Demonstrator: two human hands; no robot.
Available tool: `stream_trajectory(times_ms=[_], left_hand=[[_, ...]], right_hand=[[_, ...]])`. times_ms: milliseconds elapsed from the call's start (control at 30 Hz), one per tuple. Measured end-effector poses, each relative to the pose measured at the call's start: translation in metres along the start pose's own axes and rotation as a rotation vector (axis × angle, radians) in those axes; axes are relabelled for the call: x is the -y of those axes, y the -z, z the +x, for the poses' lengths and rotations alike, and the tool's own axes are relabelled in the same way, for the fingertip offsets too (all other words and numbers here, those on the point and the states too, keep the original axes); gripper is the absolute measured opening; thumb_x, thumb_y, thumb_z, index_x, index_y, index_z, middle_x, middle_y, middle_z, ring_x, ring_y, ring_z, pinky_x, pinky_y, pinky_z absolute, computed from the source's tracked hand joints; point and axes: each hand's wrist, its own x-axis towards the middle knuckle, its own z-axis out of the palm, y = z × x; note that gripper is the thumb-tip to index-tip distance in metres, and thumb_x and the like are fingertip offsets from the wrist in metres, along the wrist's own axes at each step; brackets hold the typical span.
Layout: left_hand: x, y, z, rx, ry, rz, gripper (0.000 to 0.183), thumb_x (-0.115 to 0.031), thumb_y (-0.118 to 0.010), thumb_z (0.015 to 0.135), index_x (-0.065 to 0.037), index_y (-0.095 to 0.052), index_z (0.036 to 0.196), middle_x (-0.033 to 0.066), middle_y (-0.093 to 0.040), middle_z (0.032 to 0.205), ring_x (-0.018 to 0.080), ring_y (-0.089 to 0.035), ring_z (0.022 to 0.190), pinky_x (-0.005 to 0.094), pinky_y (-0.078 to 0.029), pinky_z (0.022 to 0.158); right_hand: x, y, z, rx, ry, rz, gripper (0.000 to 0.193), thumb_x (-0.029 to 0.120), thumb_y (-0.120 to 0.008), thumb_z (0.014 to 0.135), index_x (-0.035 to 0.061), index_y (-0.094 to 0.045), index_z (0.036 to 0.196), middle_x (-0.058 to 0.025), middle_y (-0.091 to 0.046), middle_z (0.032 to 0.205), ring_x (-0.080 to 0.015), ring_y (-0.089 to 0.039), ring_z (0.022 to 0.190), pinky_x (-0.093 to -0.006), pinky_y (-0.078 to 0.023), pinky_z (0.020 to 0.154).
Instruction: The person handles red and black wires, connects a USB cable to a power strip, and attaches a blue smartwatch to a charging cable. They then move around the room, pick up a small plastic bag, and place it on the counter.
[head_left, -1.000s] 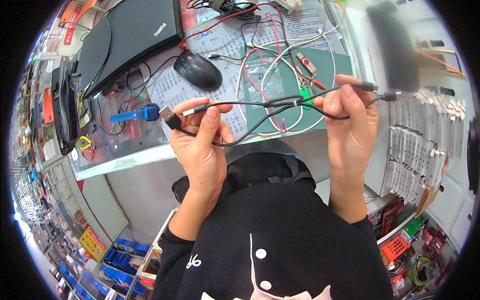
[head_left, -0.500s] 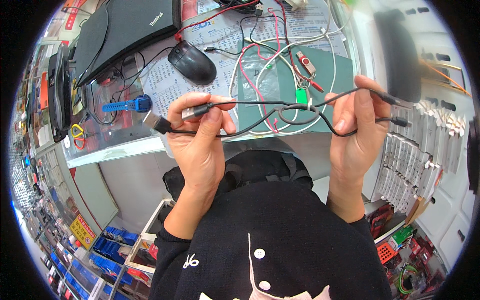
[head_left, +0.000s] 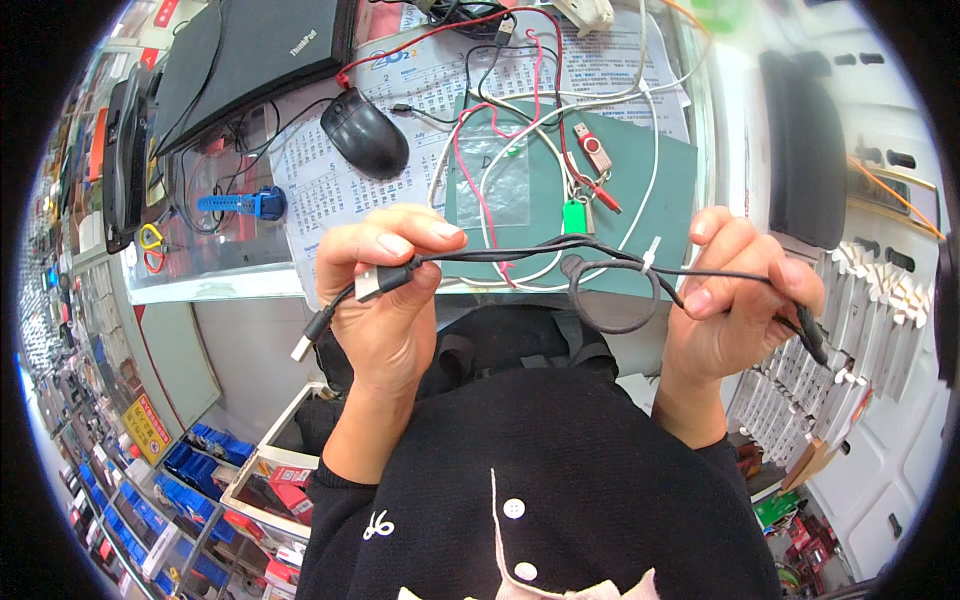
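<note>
Two black USB cables stretch side by side between my hands, above the front edge of the desk. My left hand is closed on them near their USB plugs. One silver plug lies across my fingers, and the other plug hangs down to the left. At the far end my right hand pinches the cables, with dark connectors sticking out beyond the fingers. A dark grey loop hangs from the cables closer to my right hand, beside a small white tie.
On the glass desk are a black laptop, a black mouse and a blue watch. Behind my hands, white and red cables cross a green mat with a red USB stick and a green tag. White packages hang at right.
The cables have been drawn closer together and straighter. The loop now hangs lower, to the right. The left plug has swung downward, and the right-hand connectors now tilt down.
</note>
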Motion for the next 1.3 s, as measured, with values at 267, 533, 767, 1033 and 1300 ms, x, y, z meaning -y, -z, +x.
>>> stream_trajectory(times_ms=[267, 533, 767, 1033, 1300], left_hand=[[-0.010, 0.015, 0.014, 0.116, 0.008, 0.033, 0.028, 0.003, -0.070, 0.071, -0.004, -0.056, 0.094, 0.0157, -0.065, 0.090, 0.0274, -0.061, 0.088, 0.0440, -0.045, 0.087], [-0.030, 0.054, 0.039, 0.179, 0.113, -0.061, 0.024, 0.004, -0.068, 0.075, 0.003, -0.058, 0.096, 0.0162, -0.064, 0.092, 0.0238, -0.062, 0.089, 0.0355, -0.049, 0.083], [-0.047, 0.094, 0.056, 0.219, 0.181, -0.127, 0.021, 0.004, -0.066, 0.077, 0.004, -0.059, 0.096, 0.0152, -0.063, 0.094, 0.0229, -0.062, 0.089, 0.0346, -0.048, 0.083], [-0.069, 0.113, 0.099, 0.337, 0.281, -0.103, 0.018, 0.008, -0.061, 0.074, 0.003, -0.063, 0.092, 0.0119, -0.062, 0.092, 0.0192, -0.059, 0.087, 0.0306, -0.046, 0.081], [-0.073, 0.097, 0.136, 0.269, 0.509, 0.023, 0.009, -0.009, -0.059, 0.088, -0.002, -0.061, 0.093, 0.0006, -0.061, 0.087, 0.0067, -0.053, 0.080, 0.0221, -0.041, 0.073]], right_hand=[[0.005, -0.009, 0.007, -0.011, 0.108, -0.073, 0.010, 0.016, -0.058, 0.088, 0.0108, -0.050, 0.093, -0.0039, -0.055, 0.063, -0.0146, -0.049, 0.052, -0.0399, -0.048, 0.068], [-0.009, -0.058, 0.007, -0.215, -0.107, 0.142, 0.011, 0.010, -0.055, 0.089, 0.0032, -0.057, 0.097, -0.0135, -0.051, 0.088, -0.0218, -0.052, 0.076, -0.0380, -0.049, 0.067], [-0.012, -0.105, 0.009, -0.292, -0.143, 0.136, 0.014, 0.010, -0.055, 0.088, -0.0001, -0.056, 0.098, -0.0179, -0.058, 0.092, -0.0223, -0.058, 0.069, -0.0330, -0.050, 0.066], [-0.012, -0.158, 0.014, -0.398, -0.235, 0.020, 0.011, 0.002, -0.056, 0.086, -0.0035, -0.057, 0.095, -0.0206, -0.061, 0.090, -0.0212, -0.059, 0.066, -0.0328, -0.049, 0.064], [-0.016, -0.175, 0.028, -0.366, -0.295, 0.092, 0.012, -0.005, -0.053, 0.082, -0.0028, -0.053, 0.094, -0.0252, -0.061, 0.093, -0.0210, -0.060, 0.058, -0.0295, -0.052, 0.056]])
